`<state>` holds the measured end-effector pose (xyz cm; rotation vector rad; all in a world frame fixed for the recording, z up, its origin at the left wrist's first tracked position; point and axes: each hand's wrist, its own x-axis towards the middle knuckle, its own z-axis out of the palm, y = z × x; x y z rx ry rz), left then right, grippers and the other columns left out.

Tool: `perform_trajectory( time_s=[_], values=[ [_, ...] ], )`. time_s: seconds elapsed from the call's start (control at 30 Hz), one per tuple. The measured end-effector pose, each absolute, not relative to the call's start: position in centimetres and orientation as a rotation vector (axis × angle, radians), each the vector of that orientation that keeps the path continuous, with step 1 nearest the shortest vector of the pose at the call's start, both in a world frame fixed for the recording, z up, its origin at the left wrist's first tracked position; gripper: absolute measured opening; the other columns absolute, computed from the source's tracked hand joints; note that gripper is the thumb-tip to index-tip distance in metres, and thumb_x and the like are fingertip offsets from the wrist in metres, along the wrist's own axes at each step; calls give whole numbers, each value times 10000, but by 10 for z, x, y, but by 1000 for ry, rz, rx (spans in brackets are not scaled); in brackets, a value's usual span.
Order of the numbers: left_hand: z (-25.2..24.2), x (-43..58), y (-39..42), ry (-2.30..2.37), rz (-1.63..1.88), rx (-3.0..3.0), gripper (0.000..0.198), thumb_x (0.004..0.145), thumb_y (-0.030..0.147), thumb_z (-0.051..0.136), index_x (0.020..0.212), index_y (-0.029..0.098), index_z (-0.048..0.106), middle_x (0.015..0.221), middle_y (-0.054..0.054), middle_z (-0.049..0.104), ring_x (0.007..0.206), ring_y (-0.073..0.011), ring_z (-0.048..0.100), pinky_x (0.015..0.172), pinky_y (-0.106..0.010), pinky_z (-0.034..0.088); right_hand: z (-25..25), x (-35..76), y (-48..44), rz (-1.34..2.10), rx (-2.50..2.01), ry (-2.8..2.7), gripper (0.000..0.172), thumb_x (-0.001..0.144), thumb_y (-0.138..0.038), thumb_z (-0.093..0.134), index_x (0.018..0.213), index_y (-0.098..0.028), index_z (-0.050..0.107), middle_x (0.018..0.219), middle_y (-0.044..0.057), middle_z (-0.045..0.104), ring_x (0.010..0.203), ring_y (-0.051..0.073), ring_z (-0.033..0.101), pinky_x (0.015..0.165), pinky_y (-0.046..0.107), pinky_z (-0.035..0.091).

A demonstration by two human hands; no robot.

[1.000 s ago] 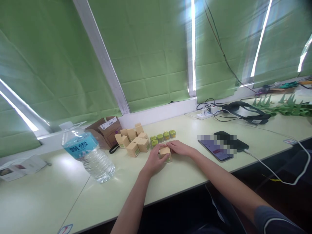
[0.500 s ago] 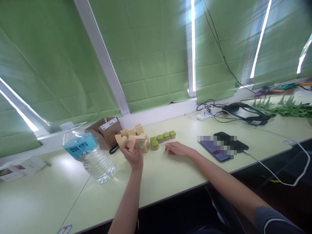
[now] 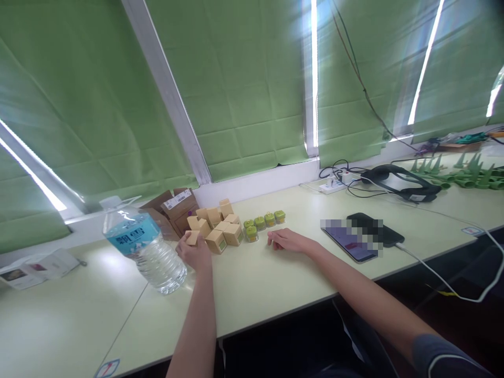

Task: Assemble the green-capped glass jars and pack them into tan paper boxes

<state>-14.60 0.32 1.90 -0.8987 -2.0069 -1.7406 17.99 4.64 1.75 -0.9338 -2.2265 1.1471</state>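
My left hand [image 3: 195,254] is closed around a small tan cardboard box [image 3: 192,238] at the left front of a cluster of similar boxes. Right beside it stands another tan box [image 3: 215,241] with a green mark on its side; several more boxes are packed behind. My right hand [image 3: 286,241] rests on the table with its fingers curled in and nothing visible in them. Between the hands, several small clear jars [image 3: 251,234] with green lids stand grouped to the right of the boxes.
A large water bottle [image 3: 147,247] stands close to my left wrist. Behind the small boxes is an opened brown carton [image 3: 179,210]. Phones [image 3: 348,244], one with a white cable, lie right of my right hand. A black headset [image 3: 401,181] and power strip [image 3: 331,185] sit farther back.
My left hand has come down and left from in front of the boxes to the cluster's left front. More of the boxes show now. My right hand stays in place.
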Motion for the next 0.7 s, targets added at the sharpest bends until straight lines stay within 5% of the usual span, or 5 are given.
perform_trajectory(
  time_s=[0.47, 0.7],
  values=[
    [0, -160, 16, -2312, -1868, -941, 345, 923, 299, 433, 1157, 227, 676, 1306, -111, 611, 1371, -298, 447, 1180, -498, 314, 22, 180, 43, 1134, -944, -2237, 601, 1008, -630, 325, 957, -184, 724, 840, 61, 713, 753, 185, 630, 801, 333, 495],
    [-10, -166, 24, -2241, -1864, -1130, 368, 937, 285, 402, 1187, 238, 668, 1276, -84, 653, 1284, -240, 547, 1135, -414, 395, 21, 180, 44, 1125, -951, -2244, 581, 1014, -614, 323, 956, -194, 721, 846, 56, 719, 756, 184, 631, 799, 331, 491]
  ],
)
